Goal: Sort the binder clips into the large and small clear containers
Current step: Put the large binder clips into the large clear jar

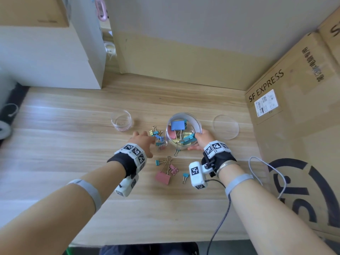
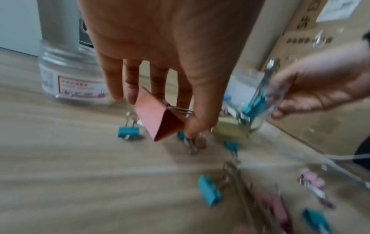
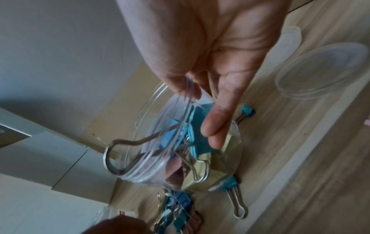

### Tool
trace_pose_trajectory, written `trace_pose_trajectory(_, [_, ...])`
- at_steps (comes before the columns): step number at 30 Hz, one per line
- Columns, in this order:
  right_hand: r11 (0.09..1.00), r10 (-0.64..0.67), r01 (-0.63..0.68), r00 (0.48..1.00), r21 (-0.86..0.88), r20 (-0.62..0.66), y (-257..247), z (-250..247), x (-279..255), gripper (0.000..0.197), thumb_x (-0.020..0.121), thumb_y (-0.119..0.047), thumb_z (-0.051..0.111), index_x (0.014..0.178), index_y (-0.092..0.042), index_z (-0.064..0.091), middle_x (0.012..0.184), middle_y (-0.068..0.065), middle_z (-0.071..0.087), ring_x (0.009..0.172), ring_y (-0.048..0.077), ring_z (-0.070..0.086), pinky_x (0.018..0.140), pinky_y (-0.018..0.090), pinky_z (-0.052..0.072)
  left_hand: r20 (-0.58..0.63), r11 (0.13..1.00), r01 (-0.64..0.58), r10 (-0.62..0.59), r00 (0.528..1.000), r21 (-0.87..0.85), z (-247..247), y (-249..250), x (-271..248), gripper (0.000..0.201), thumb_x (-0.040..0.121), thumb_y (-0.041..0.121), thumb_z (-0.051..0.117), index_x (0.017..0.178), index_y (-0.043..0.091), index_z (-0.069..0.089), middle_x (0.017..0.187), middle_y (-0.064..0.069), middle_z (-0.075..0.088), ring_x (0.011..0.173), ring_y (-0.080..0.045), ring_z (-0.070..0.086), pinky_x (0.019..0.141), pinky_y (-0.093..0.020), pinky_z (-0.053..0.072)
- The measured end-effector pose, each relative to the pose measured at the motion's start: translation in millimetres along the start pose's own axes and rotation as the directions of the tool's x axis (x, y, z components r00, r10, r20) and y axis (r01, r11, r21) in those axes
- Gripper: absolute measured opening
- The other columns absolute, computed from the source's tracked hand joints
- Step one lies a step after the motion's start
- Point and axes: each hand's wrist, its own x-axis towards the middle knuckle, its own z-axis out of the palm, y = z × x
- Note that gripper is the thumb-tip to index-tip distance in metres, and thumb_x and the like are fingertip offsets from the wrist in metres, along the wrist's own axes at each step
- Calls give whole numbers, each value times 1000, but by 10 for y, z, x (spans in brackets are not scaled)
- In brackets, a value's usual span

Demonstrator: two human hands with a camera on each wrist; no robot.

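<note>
- We see the large clear container (image 1: 184, 129) near the middle of the wooden table (image 1: 73, 144), tipped so that its open mouth faces up and toward us, its axis leaning rather than upright.
- Inside it lie large binder clips: a blue one (image 1: 177, 125) near the far wall, with pink, yellow and teal ones below it; a wire handle pokes out past the rim in the right wrist view.
- Our right hand (image 1: 201, 139) grasps the container at its near right rim, thumb (image 3: 174, 82) over the lip and fingers (image 3: 218, 126) curled down the outside wall.
- Our left hand (image 2: 170, 63) hangs fingers-down just left of the container, pinching the wire handle of a large pink clip (image 2: 158, 118) between thumb and fingers; the clip's folded spine points down toward the table, its long axis slanting down to the right in the left wrist view.
- The small clear container (image 1: 121, 120) stands upright, mouth up, to the far left of the large one, well apart from it.
- A cluster of small clips (image 1: 157, 138) lies on the table between our left hand and the large container.
- Nearer to us lie another large pink clip (image 1: 163, 177), small pink clips (image 1: 173, 169) and two small teal ones.
- A clear lid (image 1: 226, 127) lies flat to the right of the large container, beside a cardboard box (image 1: 294, 100).
</note>
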Motion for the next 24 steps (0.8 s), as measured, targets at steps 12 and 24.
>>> trace_pose_trajectory(12, [998,59,-59,998,32,-5,-1,-145,-3,32,96,-7,40,123,5,50,95,16,57,97,39,66,55,27,56,-155,981,-92,65,986,-173,-859,362,-85,49,77,23,67,123,15,52,122,-7,46,92,-23,60,80,-32,51])
trace_pose_trajectory(24, [994,57,-59,998,89,27,-47,-19,-14,22,94,-10,39,105,-2,57,110,25,62,98,48,63,85,54,52,-326,972,-233,207,923,-42,-453,909,102,52,80,41,62,126,23,45,133,-7,48,125,-28,36,101,-38,36])
